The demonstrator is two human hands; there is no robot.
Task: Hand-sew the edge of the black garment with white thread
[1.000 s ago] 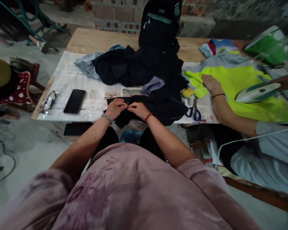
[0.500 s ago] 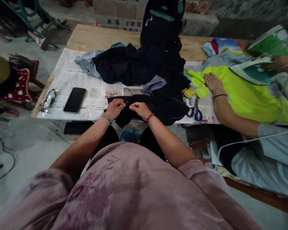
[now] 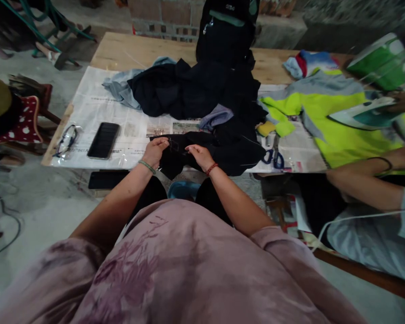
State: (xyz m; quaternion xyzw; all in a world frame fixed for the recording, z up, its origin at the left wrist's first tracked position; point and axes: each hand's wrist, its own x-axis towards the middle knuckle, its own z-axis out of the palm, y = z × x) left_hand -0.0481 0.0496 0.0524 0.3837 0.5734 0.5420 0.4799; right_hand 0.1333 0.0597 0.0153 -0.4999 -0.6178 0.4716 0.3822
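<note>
Above black cloth (image 3: 236, 155) at the table's near edge, my left hand (image 3: 154, 152) is closed in a pinch on a fine, looped thread (image 3: 176, 146). Across the gap, my right hand (image 3: 201, 157) also has thumb and fingertips pinched together at the other side of the strand. Whether a needle is there is too small to tell. Blue-handled scissors (image 3: 274, 157) lie to the right of the cloth, beside a small yellow piece (image 3: 266, 128).
Newspaper (image 3: 131, 146) covers the table, with glasses (image 3: 66, 140) and a phone (image 3: 103, 140) at left. Dark garments (image 3: 189, 87) and a backpack (image 3: 226, 36) stand behind. At right, another person's hand holds an iron (image 3: 364, 114) on a yellow-grey garment (image 3: 327, 105).
My hands have moved apart, the left one to the left, and the thread loops between them. The co-worker's free hand has drawn back to the right, and the yellow garment has shifted.
</note>
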